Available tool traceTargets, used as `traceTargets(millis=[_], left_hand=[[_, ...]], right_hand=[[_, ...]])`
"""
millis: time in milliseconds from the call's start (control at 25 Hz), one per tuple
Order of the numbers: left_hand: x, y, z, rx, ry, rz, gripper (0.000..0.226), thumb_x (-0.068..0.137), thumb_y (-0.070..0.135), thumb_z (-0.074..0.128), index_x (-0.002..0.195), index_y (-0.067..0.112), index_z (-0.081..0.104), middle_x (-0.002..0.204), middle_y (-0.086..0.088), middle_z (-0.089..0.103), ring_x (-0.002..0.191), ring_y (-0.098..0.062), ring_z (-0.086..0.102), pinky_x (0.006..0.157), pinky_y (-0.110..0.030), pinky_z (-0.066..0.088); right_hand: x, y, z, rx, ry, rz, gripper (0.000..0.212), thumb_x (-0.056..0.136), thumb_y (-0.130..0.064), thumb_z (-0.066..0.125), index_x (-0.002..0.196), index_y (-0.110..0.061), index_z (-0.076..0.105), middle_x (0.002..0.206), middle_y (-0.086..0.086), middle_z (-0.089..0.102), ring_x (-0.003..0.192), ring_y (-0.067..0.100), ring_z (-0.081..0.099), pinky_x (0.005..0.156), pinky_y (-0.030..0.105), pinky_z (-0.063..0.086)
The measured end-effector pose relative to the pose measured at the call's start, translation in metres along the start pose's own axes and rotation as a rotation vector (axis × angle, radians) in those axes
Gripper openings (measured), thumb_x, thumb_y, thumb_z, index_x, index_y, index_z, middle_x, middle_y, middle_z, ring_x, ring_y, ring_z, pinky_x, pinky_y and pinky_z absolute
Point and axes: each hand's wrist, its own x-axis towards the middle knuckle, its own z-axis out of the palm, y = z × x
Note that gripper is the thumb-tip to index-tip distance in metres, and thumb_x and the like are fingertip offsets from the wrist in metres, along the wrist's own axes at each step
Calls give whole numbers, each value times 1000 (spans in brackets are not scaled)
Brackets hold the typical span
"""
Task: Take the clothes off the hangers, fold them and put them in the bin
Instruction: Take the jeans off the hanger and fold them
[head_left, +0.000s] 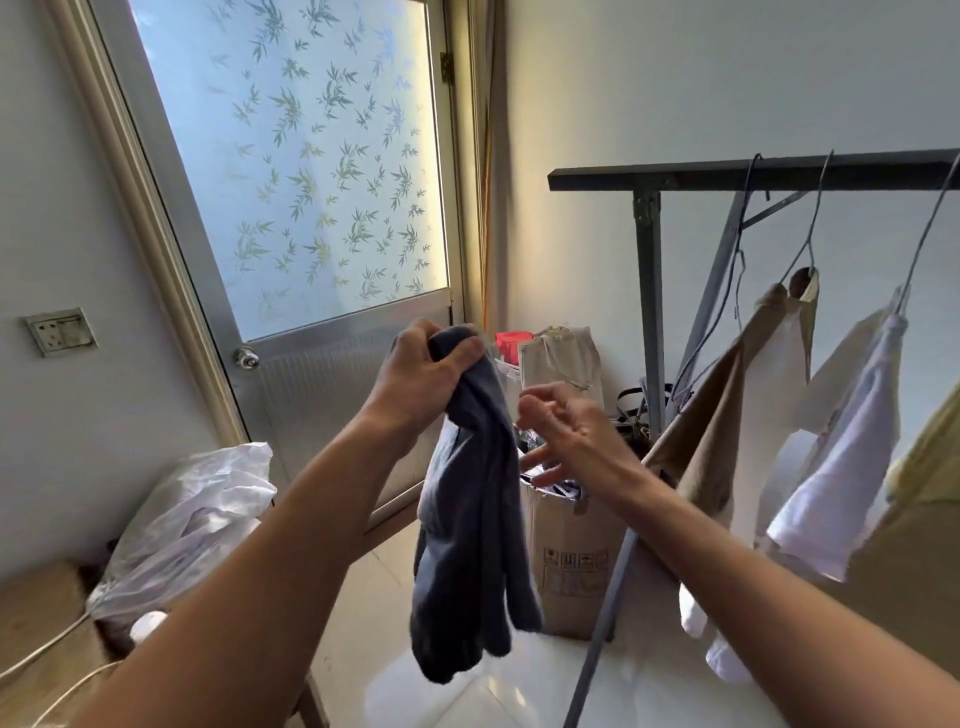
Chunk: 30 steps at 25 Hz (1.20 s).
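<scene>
My left hand (423, 371) grips the top of a dark grey-blue garment (472, 525), which hangs bunched down in front of me. Just to its right my right hand (569, 434) is held up with loose, spread fingers and holds nothing. Behind both hands stands a tall cardboard box (574, 564), open at the top with things inside. On the right, a dark clothes rail (753, 176) carries wire hangers: one bare hanger (740, 260), one with a tan shirt (727, 415), one with a white shirt (841, 457), and a yellowish garment (930, 457) at the frame edge.
A frosted glass door (311, 171) with a knob (245, 357) fills the back left. A white plastic bag (197, 519) lies on cardboard boxes (36, 623) at lower left. A beige cloth bag (563, 353) and a red item (511, 343) sit behind the tall box. The floor is pale tile.
</scene>
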Motion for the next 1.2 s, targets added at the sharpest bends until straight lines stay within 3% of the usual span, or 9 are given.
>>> traceTargets(millis=[80, 200, 360, 440, 560, 680, 840, 1000, 1200], left_hand=[[0, 4, 5, -46, 49, -34, 28, 89, 29, 69, 100, 12, 51, 100, -12, 60, 93, -25, 64, 82, -44, 58], [-2, 18, 16, -147, 113, -41, 25, 88, 33, 70, 92, 15, 52, 104, -17, 62, 98, -29, 64, 88, -48, 56], [-9, 36, 27, -200, 99, 0, 25, 86, 30, 73, 78, 18, 52, 89, -10, 62, 90, -26, 64, 93, -49, 53], [-12, 40, 21, -262, -2, 66, 29, 82, 31, 75, 90, 12, 56, 91, -4, 61, 95, -24, 65, 92, -44, 55], [-16, 14, -10, -126, 91, 131, 76, 67, 53, 76, 123, 10, 48, 112, 1, 57, 99, -6, 58, 79, -12, 49], [-30, -48, -32, -255, 85, -148, 132, 33, 84, 73, 141, 17, 37, 133, 0, 50, 118, -15, 51, 99, -25, 37], [-59, -102, -19, -690, -397, -426, 93, 71, 76, 56, 144, 19, 43, 136, -11, 59, 126, -28, 56, 98, -40, 49], [-61, -99, -13, -691, -355, -313, 101, 56, 46, 91, 138, 6, 48, 128, -17, 63, 114, -29, 62, 87, -34, 55], [-66, -90, -14, -552, -465, -485, 65, 66, 51, 79, 122, 20, 66, 122, -9, 69, 112, -24, 65, 95, -38, 49]], right_hand=[[-6, 4, 17, -15, -60, 9, 75, 72, -66, 67, 132, -27, 42, 118, -6, 60, 100, 10, 66, 85, 34, 56], [-4, 16, 42, -164, 108, -20, 83, 59, -55, 82, 128, -29, 43, 115, -12, 63, 104, 5, 61, 90, 29, 51], [8, 18, 44, -91, 349, -20, 16, 81, -22, 67, 94, -12, 65, 91, 7, 70, 89, 25, 67, 79, 42, 55], [8, 8, 34, 68, 341, 33, 12, 91, -11, 60, 81, -11, 67, 82, 5, 71, 80, 20, 67, 71, 30, 54], [4, -4, 16, 295, 309, 99, 16, 92, -7, 60, 81, -13, 70, 81, 1, 75, 74, 12, 70, 67, 20, 56], [5, -11, 1, 477, 288, 170, 12, 91, -8, 61, 86, -12, 71, 88, 8, 76, 79, 20, 73, 74, 33, 58], [7, -13, -8, 604, 242, 248, 19, 90, -13, 63, 108, -8, 67, 94, 14, 75, 81, 25, 74, 65, 35, 60], [9, -10, -14, 621, 198, 283, 33, 91, -18, 62, 122, -7, 62, 107, 18, 72, 95, 30, 71, 78, 40, 59], [5, -9, -19, 583, 101, 355, 34, 89, -26, 62, 117, -5, 65, 104, 15, 73, 93, 28, 72, 83, 38, 56]])
